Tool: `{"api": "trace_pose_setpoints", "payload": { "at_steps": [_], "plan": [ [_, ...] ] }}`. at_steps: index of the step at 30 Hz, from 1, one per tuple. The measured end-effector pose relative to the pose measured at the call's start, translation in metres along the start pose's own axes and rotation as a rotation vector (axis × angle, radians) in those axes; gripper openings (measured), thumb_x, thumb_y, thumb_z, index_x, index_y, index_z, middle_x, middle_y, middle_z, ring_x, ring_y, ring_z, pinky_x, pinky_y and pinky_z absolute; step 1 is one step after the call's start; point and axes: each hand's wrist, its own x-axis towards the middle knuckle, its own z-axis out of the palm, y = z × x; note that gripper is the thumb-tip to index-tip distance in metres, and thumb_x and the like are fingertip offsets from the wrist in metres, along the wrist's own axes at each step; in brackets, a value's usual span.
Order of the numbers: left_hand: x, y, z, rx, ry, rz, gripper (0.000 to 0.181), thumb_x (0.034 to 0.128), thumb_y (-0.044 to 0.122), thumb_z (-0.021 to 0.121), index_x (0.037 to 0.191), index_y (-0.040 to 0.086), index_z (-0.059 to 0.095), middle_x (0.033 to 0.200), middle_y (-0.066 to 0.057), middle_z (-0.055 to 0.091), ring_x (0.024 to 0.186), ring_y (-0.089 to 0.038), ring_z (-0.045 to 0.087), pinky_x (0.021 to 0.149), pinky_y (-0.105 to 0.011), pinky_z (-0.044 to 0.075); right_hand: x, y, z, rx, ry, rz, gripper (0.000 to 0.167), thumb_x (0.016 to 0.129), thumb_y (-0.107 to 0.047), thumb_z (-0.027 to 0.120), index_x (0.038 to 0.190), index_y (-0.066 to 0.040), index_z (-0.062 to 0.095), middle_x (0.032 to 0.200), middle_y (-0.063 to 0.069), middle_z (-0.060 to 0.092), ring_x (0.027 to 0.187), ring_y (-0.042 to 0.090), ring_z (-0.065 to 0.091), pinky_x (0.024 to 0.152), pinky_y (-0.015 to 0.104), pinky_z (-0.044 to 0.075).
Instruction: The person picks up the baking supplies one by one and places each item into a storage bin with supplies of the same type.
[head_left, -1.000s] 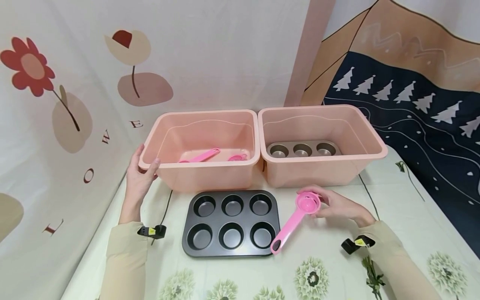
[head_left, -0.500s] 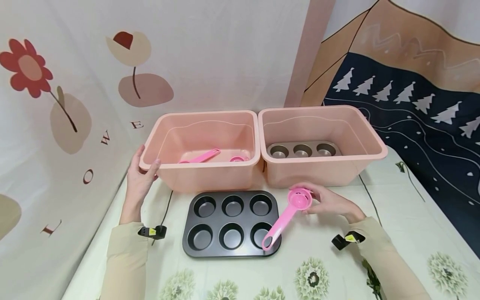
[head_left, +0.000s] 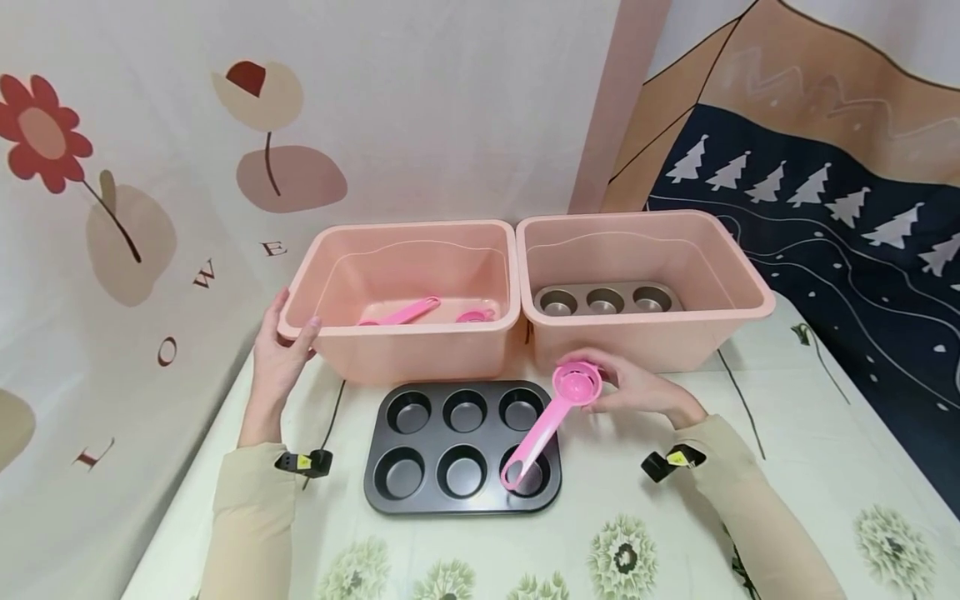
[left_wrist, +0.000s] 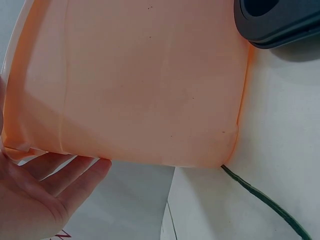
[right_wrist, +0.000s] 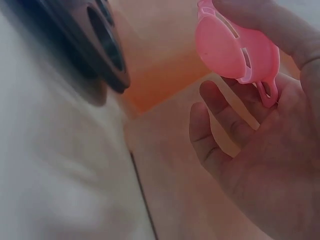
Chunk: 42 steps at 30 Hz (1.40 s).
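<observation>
Tablecloth: the pale green-white cloth (head_left: 330, 517) covered the work surface, dandelion prints (head_left: 625, 557) along its near edge and thin dark stem lines running further back.
Sleeves: the beige left sleeve (head_left: 251, 525) and right sleeve (head_left: 757, 508) came in from the near side, a black wrist camera (head_left: 306, 463) at the left cuff.
Muffin pan: dark, six-cup (head_left: 462, 440), it lay flat just before the left bin.
Egg separator: pink (head_left: 546, 425), it was in the right hand, its handle slanting over the pan's near right cup; whether the tip touched could not be told.
Right hand: thumb and fingers (head_left: 636, 387) pinched the separator's cup, near the right bin's front wall.
Left hand: it (head_left: 281, 354) gripped the left bin's near left corner, thumb in front, fingers along the side.
Left bin: peach plastic (head_left: 420, 358), it held two pink utensils (head_left: 408, 311).
Right bin: matching (head_left: 645, 337), just beside it, holding a bronze-toned muffin tray (head_left: 628, 300).
Backdrop: whitish fabric (head_left: 412, 108) with flowers and letters rose behind, meeting brown mountains and a navy field (head_left: 817, 221) with white trees rightward.
</observation>
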Motion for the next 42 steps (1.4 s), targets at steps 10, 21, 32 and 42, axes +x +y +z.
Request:
{"api": "trace_pose_setpoints", "payload": {
  "at_steps": [10, 21, 32, 42],
  "plan": [
    [-0.002, 0.006, 0.000, -0.002, -0.001, -0.007, 0.074, 0.0959, 0.027, 0.060, 0.156, 0.017, 0.017, 0.143, -0.024, 0.038, 0.097, -0.004, 0.052, 0.075, -0.015, 0.051, 0.025, -0.014, 0.010, -0.010, -0.034, -0.014, 0.069, 0.074, 0.011, 0.076, 0.136, -0.003, 0.050, 0.126, 0.009, 0.058, 0.117, 0.023, 0.053, 0.104, 0.032, 0.039],
    [0.000, -0.002, 0.001, 0.012, -0.005, -0.002, 0.074, 0.0960, 0.031, 0.060, 0.156, 0.023, 0.017, 0.146, -0.020, 0.037, 0.109, -0.016, 0.051, 0.080, -0.019, 0.051, 0.047, -0.028, 0.020, 0.002, -0.044, -0.044, 0.067, 0.074, 0.007, 0.079, 0.134, -0.003, 0.052, 0.126, 0.007, 0.057, 0.116, 0.022, 0.051, 0.104, 0.031, 0.037],
    [0.002, -0.002, 0.000, 0.013, -0.013, 0.014, 0.074, 0.0962, 0.030, 0.059, 0.156, 0.022, 0.016, 0.144, -0.023, 0.038, 0.105, -0.012, 0.052, 0.078, -0.018, 0.051, 0.069, -0.048, 0.028, -0.008, -0.049, -0.093, 0.067, 0.071, 0.009, 0.081, 0.131, 0.004, 0.052, 0.126, 0.013, 0.056, 0.112, 0.024, 0.052, 0.100, 0.032, 0.042],
    [0.003, -0.005, 0.000, 0.001, -0.001, 0.019, 0.074, 0.0962, 0.027, 0.059, 0.156, 0.020, 0.017, 0.141, -0.024, 0.039, 0.099, -0.007, 0.052, 0.074, -0.016, 0.051, 0.085, -0.052, 0.029, -0.024, -0.030, -0.178, 0.068, 0.069, 0.009, 0.082, 0.130, 0.004, 0.052, 0.129, 0.017, 0.054, 0.118, 0.027, 0.046, 0.102, 0.035, 0.038]
  ]
}}
